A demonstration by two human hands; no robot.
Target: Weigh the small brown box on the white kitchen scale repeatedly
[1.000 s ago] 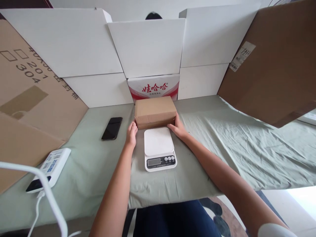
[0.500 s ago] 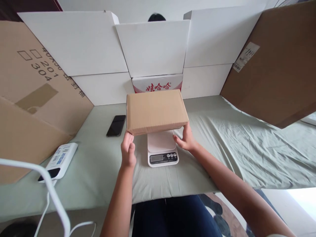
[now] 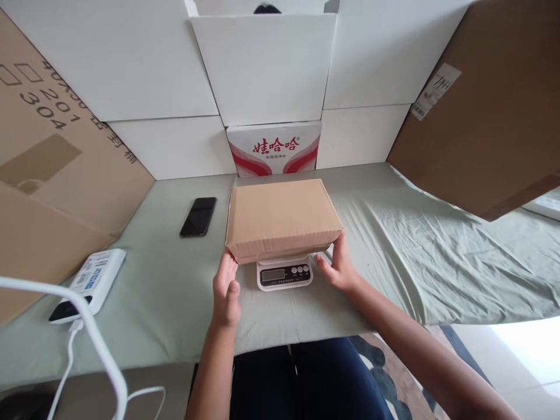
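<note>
A flat brown cardboard box [image 3: 282, 217] lies over the white kitchen scale [image 3: 284, 273], covering its platform; only the scale's display and buttons show below the box's front edge. My left hand [image 3: 226, 289] touches the box's front left corner. My right hand [image 3: 336, 267] touches its front right corner, fingers curled under the edge. Both hands still hold the box's corners.
A black phone [image 3: 198, 216] lies left of the box on the green cloth [image 3: 394, 251]. A white power bank [image 3: 90, 281] with a cable sits at the left edge. White and brown cardboard panels [image 3: 262, 64] wall the back and sides; a red-printed box [image 3: 275, 147] stands behind.
The box was lifted from behind the scale, carried toward me and lowered onto the scale's platform. Both hands came along with it.
</note>
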